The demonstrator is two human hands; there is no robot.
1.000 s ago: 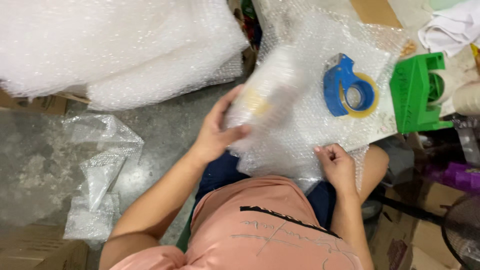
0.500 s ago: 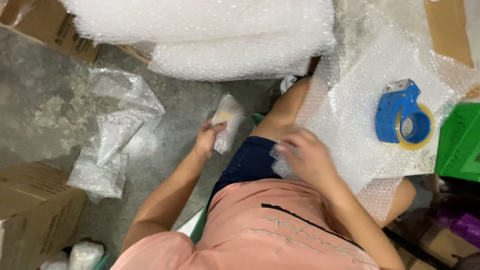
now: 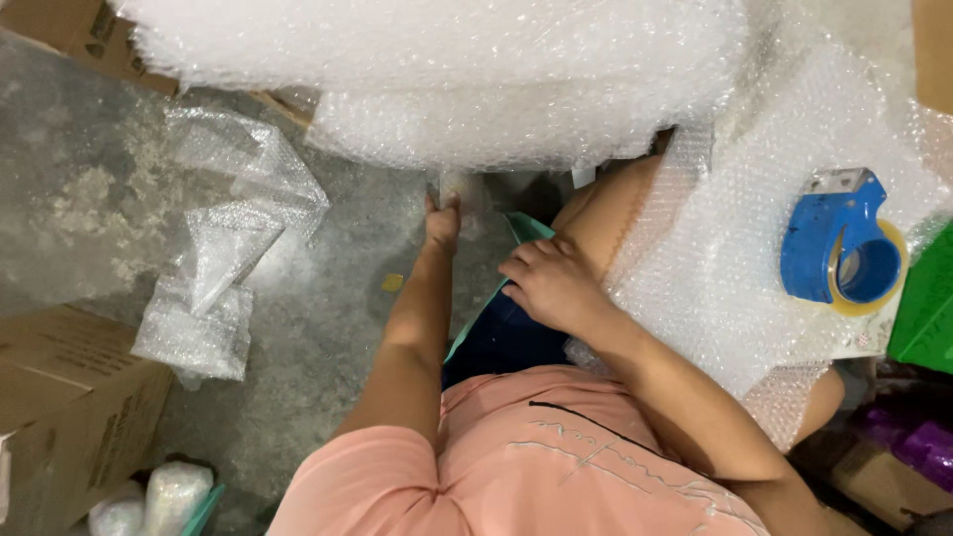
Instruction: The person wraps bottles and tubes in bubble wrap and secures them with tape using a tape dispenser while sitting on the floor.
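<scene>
**A:** so what's the left hand [image 3: 443, 224] got? Looks like a small bubble-wrapped bundle [image 3: 461, 187], whitish, roughly tube shaped, with most of it tucked under the big heap of bubble wrap [image 3: 447, 69] at the top. Can't make out what's inside the wrap.

**B:** yeah, it sits low over the concrete floor [image 3: 328, 298], arm stretched right out, fingers closed round the bundle's lower end. Only the bottom bit shows, so that's all I can say about the grip.

**A:** right hand [image 3: 551, 283]?

**B:** fingers curled loosely, resting on the knee at the edge of the bubble wrap sheet [image 3: 735, 268] spread over the lap. Whether it's pinching that edge I can't tell.

**A:** containers: one brown cardboard box [image 3: 69, 397] at the lower left, flaps shut, contents hidden. A green crate [image 3: 928, 308] at the right edge, inside not visible.

**B:** counts: one blue tape dispenser [image 3: 844, 248] with a roll in it, lying on the sheet. One crumpled pile of loose bubble wrap scraps [image 3: 218, 248] on the floor, well left of the bundle. Two more wrapped bundles [image 3: 149, 501] by the box at the bottom left.
</scene>
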